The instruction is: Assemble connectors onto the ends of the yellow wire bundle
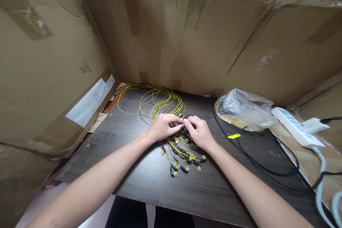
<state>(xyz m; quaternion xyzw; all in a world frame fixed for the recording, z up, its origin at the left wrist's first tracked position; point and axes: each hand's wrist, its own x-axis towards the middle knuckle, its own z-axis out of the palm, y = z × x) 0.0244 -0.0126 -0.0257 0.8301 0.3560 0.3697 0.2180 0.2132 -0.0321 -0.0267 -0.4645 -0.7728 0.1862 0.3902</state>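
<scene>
My left hand [165,127] and my right hand [200,133] meet above the tabletop, thumbs and fingers pinched together. Between their fingertips is the small end of a thin cable, mostly covered by the fingers. Below and between the hands lie several black connectors [184,169] with clear yellowish tabs, fanned out on the table. A bundle of thin yellow cables [171,99] loops behind my left hand and runs under it to these connectors.
Cardboard walls [171,42] enclose the dark wooden table [133,171]. At the right are a clear plastic bag [247,108], a black cable [256,164] with a yellow tag [234,136], and a white power strip [294,128] with a plugged-in adapter [314,125].
</scene>
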